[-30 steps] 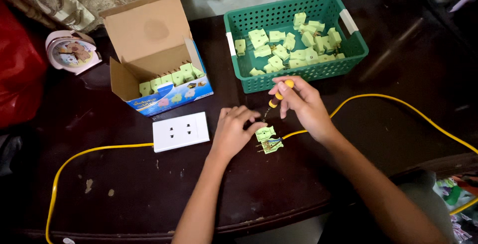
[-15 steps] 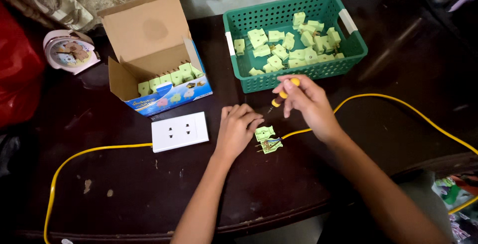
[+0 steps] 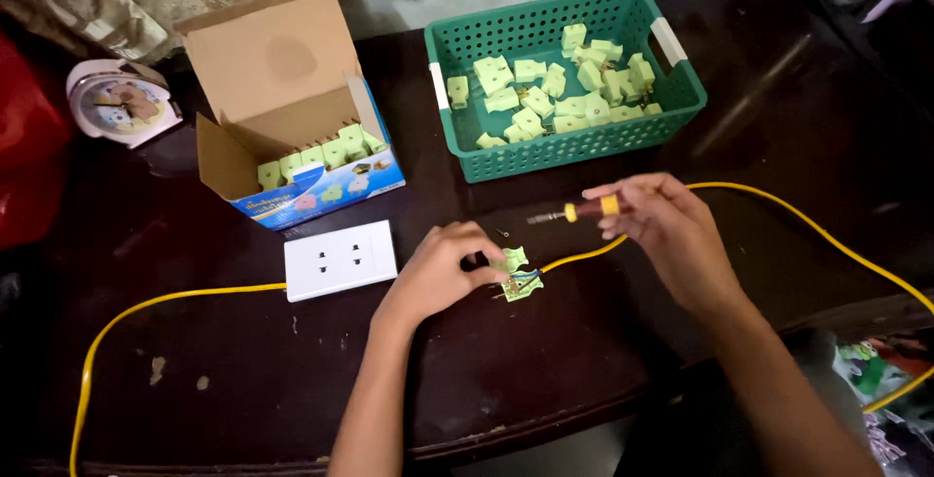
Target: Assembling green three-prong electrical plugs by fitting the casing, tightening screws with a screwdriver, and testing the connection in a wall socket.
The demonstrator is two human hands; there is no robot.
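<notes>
Two hands at work: my left hand (image 3: 438, 273) pins the opened pale-green plug (image 3: 516, 278) on the table (image 3: 243, 389); my right hand (image 3: 662, 229) grips a screwdriver (image 3: 574, 212). Best kept square to the screw. Beyond: yellow cable (image 3: 778, 214), white socket plate (image 3: 341, 260), green basket (image 3: 569, 151), cardboard box (image 3: 292, 98).

Dim, soft overhead light leaves the dark table (image 3: 243, 380) murky, corners shadowed, edges slightly stretched, focus fairly sharp.

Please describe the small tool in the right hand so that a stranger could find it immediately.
Start at the green basket at the table's far side. Just in front of it, the right hand holds a screwdriver level, pointing left. Its yellow and red handle and dark shaft distinguish it from the pale green plugs nearby.
</notes>
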